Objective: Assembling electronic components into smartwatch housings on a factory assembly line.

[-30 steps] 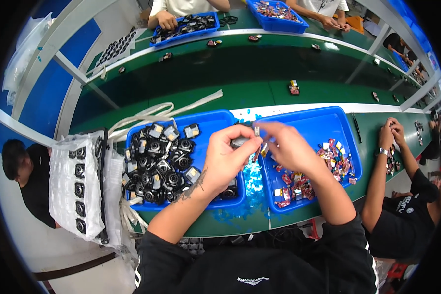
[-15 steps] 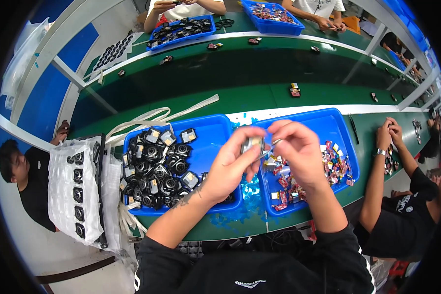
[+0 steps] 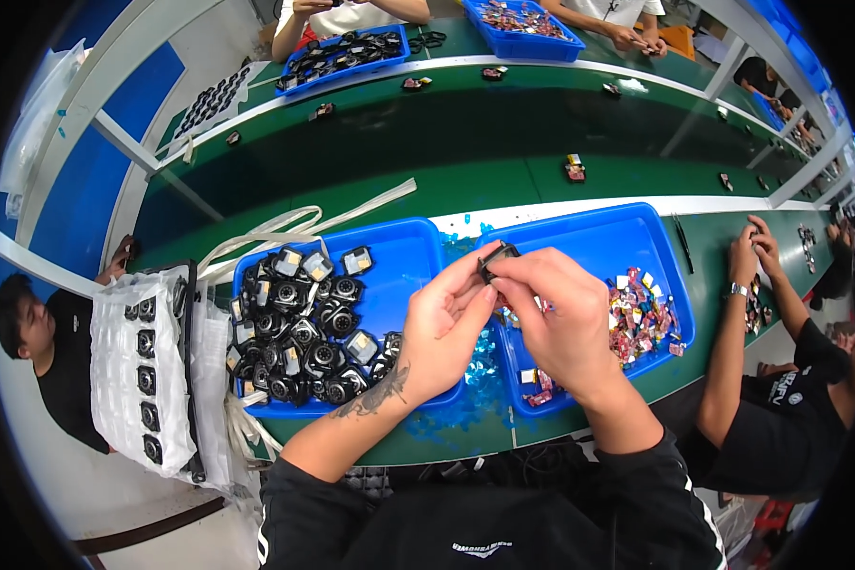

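A small black watch-like casing (image 3: 494,260) is held up between my two hands, over the gap between two blue trays. My left hand (image 3: 439,323) pinches it with thumb and fingers, from the left. From the other side, the bent fingers of my right hand (image 3: 565,309) press against it; whether they also hold a small part is hidden. Many similar black casings (image 3: 304,332) with round backs and pale squares fill the left blue tray (image 3: 399,261). Small red, white and yellow electronic parts (image 3: 641,318) lie loose in the right blue tray (image 3: 589,242).
Blue film scraps (image 3: 484,370) litter the green bench. Off-white straps (image 3: 304,223) lie behind the left tray. A bubble-wrap sheet with casings (image 3: 145,370) stands at left. Beyond, a green conveyor (image 3: 427,133) carries scattered parts. A black pen-like tool (image 3: 683,244) lies right. Co-workers sit around.
The casing has been turned from flat-on to tilted and raised slightly. My right hand has come down and closed in against it. The view has shifted a little.
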A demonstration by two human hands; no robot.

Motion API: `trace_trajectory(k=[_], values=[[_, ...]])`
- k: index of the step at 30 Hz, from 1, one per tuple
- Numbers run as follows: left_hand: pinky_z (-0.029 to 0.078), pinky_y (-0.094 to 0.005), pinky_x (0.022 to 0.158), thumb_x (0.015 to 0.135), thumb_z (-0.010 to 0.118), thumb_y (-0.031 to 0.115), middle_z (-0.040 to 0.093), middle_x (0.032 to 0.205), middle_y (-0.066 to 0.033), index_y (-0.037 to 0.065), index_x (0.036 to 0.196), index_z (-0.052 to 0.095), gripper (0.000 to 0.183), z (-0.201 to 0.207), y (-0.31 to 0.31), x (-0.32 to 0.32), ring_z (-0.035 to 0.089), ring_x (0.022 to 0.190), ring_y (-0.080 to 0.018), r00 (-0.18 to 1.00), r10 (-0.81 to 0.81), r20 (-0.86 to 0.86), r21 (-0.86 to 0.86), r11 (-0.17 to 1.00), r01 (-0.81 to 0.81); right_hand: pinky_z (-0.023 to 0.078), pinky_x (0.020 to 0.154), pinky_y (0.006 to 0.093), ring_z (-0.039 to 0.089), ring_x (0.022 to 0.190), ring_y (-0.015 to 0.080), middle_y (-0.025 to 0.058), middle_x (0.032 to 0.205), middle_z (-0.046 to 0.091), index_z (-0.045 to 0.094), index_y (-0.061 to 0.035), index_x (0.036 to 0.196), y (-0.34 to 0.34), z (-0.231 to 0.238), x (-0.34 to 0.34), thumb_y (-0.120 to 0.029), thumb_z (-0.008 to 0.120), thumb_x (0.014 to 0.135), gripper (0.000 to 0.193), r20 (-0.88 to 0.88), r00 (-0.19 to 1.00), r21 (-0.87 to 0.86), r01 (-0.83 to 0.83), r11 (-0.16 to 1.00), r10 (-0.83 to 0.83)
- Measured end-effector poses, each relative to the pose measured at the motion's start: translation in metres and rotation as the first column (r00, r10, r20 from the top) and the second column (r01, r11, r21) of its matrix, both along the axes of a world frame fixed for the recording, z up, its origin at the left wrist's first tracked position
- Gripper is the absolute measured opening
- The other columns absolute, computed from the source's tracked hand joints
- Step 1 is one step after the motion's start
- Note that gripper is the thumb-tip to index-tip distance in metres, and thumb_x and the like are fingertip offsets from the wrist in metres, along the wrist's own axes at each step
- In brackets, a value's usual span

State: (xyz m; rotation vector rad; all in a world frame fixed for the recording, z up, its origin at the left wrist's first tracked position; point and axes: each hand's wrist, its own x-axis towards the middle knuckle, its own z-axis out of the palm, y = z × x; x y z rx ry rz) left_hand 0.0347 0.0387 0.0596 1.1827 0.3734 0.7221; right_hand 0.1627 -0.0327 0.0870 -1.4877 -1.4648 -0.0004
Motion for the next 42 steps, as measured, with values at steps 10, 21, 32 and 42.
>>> trace_trajectory(k=[10,21,32,42], values=[[0.05,-0.0361,0.099,0.097,0.049,0.0,0.057,0.125,-0.0173,-0.008,0.138,0.04,0.043,-0.003,-0.001,0.0,0.058,0.116,-0.0225,0.998,-0.032,0.053,0.004,0.999,0.032,0.052,0.056,0.0307,0.066,0.065,0.0237,0.012,0.078,0.067,0.066,0.0004,0.087,-0.002,0.004,-0.001,0.005,0.07,0.078,0.011,-0.152,0.988,-0.026,0.025,0.999,-0.029],[0.047,-0.0325,0.101,0.096,0.049,-0.003,0.055,0.13,-0.0181,-0.008,0.139,0.039,0.044,-0.005,-0.004,-0.002,0.056,0.12,-0.0225,0.999,-0.045,-0.01,0.047,0.998,0.046,0.047,0.061,0.0344,0.063,0.065,0.0238,0.0086,0.071,0.062,0.063,-0.0021,0.08,-0.005,0.01,0.006,0.001,0.073,0.073,0.012,-0.053,0.998,-0.076,0.036,0.996,-0.04],[0.053,-0.0359,0.094,0.096,0.049,-0.004,0.057,0.124,-0.0181,-0.001,0.139,0.04,0.044,0.009,-0.005,0.0,0.058,0.116,-0.0231,0.992,0.02,0.128,-0.002,1.0,-0.02,0.053,0.077,0.0293,0.061,0.083,0.0136,0.006,0.091,0.062,0.059,-0.0013,0.09,-0.024,0.006,0.012,-0.005,0.074,0.08,0.018,-0.725,0.688,-0.021,-0.082,0.996,0.042],[0.056,-0.0303,0.077,0.08,0.063,-0.011,0.065,0.113,-0.0167,-0.001,0.109,0.068,0.03,0.019,0.012,-0.01,0.068,0.094,-0.0264,0.976,0.203,-0.085,0.86,0.509,-0.03,0.055,0.076,0.0233,0.065,0.085,0.0106,0.0089,0.091,0.067,0.065,0.0066,0.099,-0.034,-0.003,0.016,0.002,0.067,0.088,0.012,-0.757,0.646,-0.064,-0.219,0.974,0.096]])
